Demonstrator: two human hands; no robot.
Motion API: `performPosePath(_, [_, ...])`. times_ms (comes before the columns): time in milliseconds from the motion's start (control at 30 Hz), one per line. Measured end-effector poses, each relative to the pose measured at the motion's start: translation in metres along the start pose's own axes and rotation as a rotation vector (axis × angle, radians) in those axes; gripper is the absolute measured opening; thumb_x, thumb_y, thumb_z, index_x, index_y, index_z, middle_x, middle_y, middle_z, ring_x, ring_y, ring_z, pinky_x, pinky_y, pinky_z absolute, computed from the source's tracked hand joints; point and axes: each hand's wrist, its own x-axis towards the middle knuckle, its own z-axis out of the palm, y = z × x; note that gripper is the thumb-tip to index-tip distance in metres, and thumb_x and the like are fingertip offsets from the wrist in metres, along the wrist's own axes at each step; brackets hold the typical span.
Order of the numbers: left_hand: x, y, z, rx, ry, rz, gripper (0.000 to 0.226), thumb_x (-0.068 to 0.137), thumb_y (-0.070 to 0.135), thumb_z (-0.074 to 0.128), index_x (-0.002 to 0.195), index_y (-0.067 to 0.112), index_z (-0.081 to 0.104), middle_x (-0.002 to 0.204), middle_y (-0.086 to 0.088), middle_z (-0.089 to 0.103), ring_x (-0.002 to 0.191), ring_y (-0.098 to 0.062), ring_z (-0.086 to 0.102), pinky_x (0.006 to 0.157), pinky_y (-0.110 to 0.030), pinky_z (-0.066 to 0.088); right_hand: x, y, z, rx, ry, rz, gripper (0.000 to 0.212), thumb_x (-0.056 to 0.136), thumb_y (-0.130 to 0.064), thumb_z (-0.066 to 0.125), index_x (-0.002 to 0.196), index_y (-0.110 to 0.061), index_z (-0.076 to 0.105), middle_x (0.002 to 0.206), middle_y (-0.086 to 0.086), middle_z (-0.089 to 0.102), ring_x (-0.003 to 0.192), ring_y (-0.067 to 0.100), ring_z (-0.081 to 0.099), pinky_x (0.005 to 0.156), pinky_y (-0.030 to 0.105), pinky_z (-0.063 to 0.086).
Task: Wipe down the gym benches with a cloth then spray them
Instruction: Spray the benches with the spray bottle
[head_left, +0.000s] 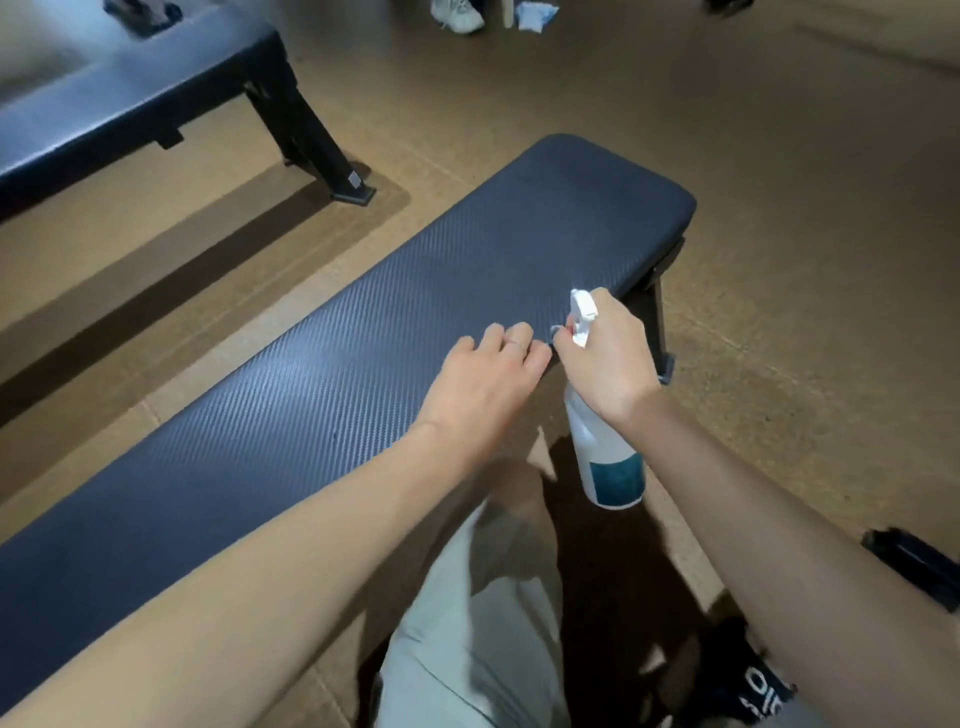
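While your right hand (605, 358) grips the neck of the white spray bottle (605, 447), it hangs off the near edge of the textured bench (363, 332). Your left hand (485, 382) rests beside it on that bench's pad, fingers curled, contents unclear. Second bench (135, 88): beyond, well apart.

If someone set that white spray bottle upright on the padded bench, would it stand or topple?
The spray bottle looks tall and narrow, so it would probably tip if nudged. The bench pad appears soft and textured: likely little sliding, but wobbly footing. Gripped by the right hand, it seems light.
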Motion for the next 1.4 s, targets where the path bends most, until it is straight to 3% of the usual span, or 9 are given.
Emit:
performPosePath(67, [0.022,-0.002,0.007,-0.039,-0.034,-0.031,0.065,0.078,0.032,0.083,0.129,0.018,0.046,0.127,-0.005,0.053,0.102,-0.024,0.057,0.063,-0.036,0.039,0.008,0.003,-0.010,0.003,-0.010,0.009,0.015,0.097,-0.014,0.062,0.107,-0.007,0.053,0.108,0.009,0.059,0.097,0.025,0.058,0.082,0.036,0.049])
performPosePath(333, [0.036,-0.001,0.018,-0.037,-0.122,-0.053,0.062,0.084,0.032,0.080,0.130,0.021,0.040,0.129,-0.005,0.051,0.099,-0.025,0.059,0.052,-0.036,0.034,0.040,0.015,-0.022,-0.065,0.031,0.112,0.018,0.100,-0.018,0.062,0.117,-0.011,0.057,0.113,0.009,0.064,0.099,0.024,0.066,0.088,0.043,0.059])
performPosePath(500, [0.035,0.001,0.016,-0.009,-0.146,-0.046,0.056,0.085,0.035,0.077,0.124,0.021,0.039,0.120,-0.002,0.049,0.095,-0.023,0.058,0.049,-0.037,0.031,0.062,0.029,-0.036,-0.023,-0.009,0.062,0.016,0.098,-0.014,0.063,0.108,-0.011,0.050,0.110,0.007,0.056,0.093,0.022,0.054,0.078,0.034,0.043])
performPosePath(667, [0.049,0.007,-0.003,-0.038,-0.321,-0.088,0.046,0.095,0.031,0.065,0.129,0.021,0.035,0.128,-0.002,0.043,0.106,-0.025,0.056,0.054,-0.037,0.037,0.074,0.033,-0.064,-0.016,-0.087,0.029,0.016,0.095,-0.011,0.063,0.100,-0.009,0.048,0.107,0.014,0.057,0.097,0.030,0.055,0.076,0.032,0.036])
performPosePath(867, [0.121,-0.011,-0.100,-0.182,-0.671,-0.070,0.049,0.101,0.040,0.055,0.144,0.021,0.044,0.139,-0.001,0.053,0.119,-0.025,0.063,0.083,-0.039,0.052,0.087,0.004,-0.147,0.062,-0.244,0.106,0.013,0.099,-0.016,0.059,0.109,-0.013,0.052,0.106,0.002,0.052,0.098,0.023,0.056,0.087,0.044,0.053])
performPosePath(1000, [0.189,-0.020,-0.195,-0.425,-0.603,-0.160,0.052,0.095,0.045,0.058,0.138,0.017,0.048,0.132,-0.007,0.055,0.118,-0.032,0.061,0.083,-0.042,0.050,0.119,-0.041,-0.226,0.096,-0.279,0.105,0.023,0.099,-0.015,0.059,0.121,-0.011,0.053,0.109,-0.003,0.047,0.097,0.016,0.047,0.082,0.027,0.036])
performPosePath(1167, [0.255,-0.057,-0.306,-0.502,-0.561,-0.243,0.052,0.096,0.045,0.057,0.140,0.019,0.047,0.134,-0.007,0.053,0.118,-0.032,0.060,0.083,-0.042,0.049,0.181,-0.104,-0.328,0.133,-0.338,0.055,0.017,0.094,-0.011,0.060,0.099,-0.020,0.047,0.099,0.003,0.056,0.090,0.024,0.052,0.075,0.031,0.034])
performPosePath(1300, [0.294,-0.099,-0.374,-0.551,-0.575,-0.370,0.052,0.096,0.043,0.060,0.141,0.019,0.047,0.143,-0.007,0.050,0.123,-0.031,0.059,0.092,-0.042,0.049,0.244,-0.153,-0.395,0.122,-0.382,0.026,0.017,0.095,-0.011,0.057,0.095,-0.021,0.043,0.096,-0.001,0.050,0.084,0.021,0.047,0.071,0.030,0.029])
performPosePath(1400, [0.314,-0.125,-0.405,-0.605,-0.572,-0.451,0.052,0.095,0.041,0.062,0.140,0.020,0.047,0.140,-0.006,0.051,0.118,-0.031,0.061,0.089,-0.043,0.051,0.287,-0.184,-0.421,0.060,-0.408,-0.040,0.019,0.096,-0.010,0.057,0.095,-0.020,0.041,0.095,0.001,0.049,0.083,0.023,0.045,0.066,0.030,0.023])
